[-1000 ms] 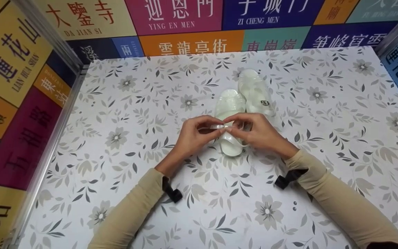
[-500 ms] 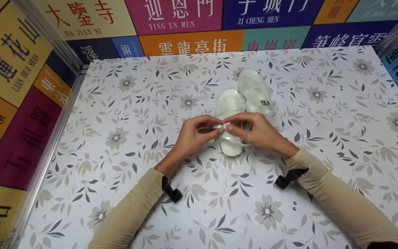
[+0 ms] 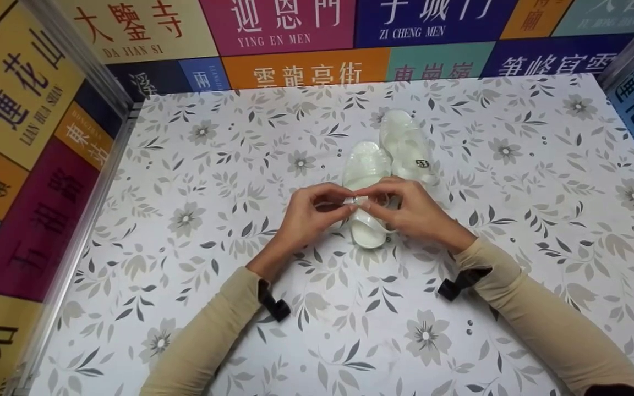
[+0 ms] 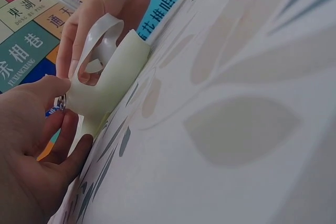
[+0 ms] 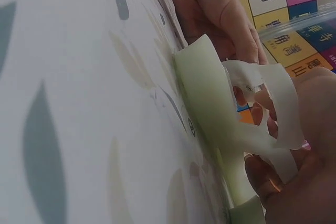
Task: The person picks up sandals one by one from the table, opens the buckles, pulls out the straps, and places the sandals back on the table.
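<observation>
A pale, translucent white sandal (image 3: 369,237) lies on the table under both hands, toe end away from the person. At its ankle strap (image 4: 100,31), the left hand (image 3: 315,213) pinches one part between thumb and index finger, by a small metal buckle (image 4: 62,101). From the other side the right hand (image 3: 408,209) pinches the strap too, its fingertips meeting the left ones. The fingertips partly hide the buckle and strap end. Touching the first sandal at upper right is its mate, a second sandal (image 3: 401,133) with a dark emblem on its strap.
A white cloth (image 3: 229,330) with grey flowers and leaves covers the table. Coloured panels (image 3: 306,69) with printed characters stand along the back and sides. Each wrist carries a black camera (image 3: 279,311) on a beige sleeve (image 3: 212,330).
The bit of strap showing between the left thumb and index finger has shrunk and shifted slightly right. The hands barely move; both sandals stay put.
</observation>
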Tool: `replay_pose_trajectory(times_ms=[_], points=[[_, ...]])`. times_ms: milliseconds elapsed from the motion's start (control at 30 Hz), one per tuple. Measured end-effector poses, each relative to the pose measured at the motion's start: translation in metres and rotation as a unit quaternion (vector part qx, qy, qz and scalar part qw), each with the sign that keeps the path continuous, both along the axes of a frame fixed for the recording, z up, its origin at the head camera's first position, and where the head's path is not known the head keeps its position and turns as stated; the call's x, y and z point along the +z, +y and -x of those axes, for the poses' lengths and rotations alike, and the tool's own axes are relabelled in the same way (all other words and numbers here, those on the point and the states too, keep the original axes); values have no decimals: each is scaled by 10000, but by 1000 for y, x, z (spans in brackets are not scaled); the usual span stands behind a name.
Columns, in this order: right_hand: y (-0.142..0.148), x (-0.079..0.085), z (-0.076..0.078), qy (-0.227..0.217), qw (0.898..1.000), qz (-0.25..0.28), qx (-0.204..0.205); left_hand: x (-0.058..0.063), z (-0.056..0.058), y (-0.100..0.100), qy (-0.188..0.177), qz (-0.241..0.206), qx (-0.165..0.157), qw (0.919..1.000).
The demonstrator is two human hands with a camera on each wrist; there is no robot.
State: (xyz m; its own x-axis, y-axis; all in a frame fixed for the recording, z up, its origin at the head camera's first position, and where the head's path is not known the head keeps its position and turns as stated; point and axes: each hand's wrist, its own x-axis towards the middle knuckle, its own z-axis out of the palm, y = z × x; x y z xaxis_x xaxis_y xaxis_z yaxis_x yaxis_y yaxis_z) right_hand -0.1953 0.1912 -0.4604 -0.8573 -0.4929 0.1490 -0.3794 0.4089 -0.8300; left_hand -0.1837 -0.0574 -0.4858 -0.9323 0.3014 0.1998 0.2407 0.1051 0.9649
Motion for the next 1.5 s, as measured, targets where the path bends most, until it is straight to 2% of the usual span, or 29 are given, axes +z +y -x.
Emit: replay_pose_trajectory(times_ms=[267,600,900,1067,1300,1500], points=[[-1,0,-1,-288,9995,99,-114,-1,0,0,-13,8,-12,10000],[1,-1,2,-4,10000,4,60,0,0,-1,-64,5,16,10000],[2,3,4,386,9992,-55,-10,0,0,-1,-97,12,25,9999],[3,3,4,431,9991,-40,-14,0,0,-1,-119,-38,38,9999],[4,5,4,382,9982,394,-222,-1,0,-1,-193,-160,18,9997],[2,9,2,535,9942,922,-108,-3,1,-2,-156,-139,-65,9998]])
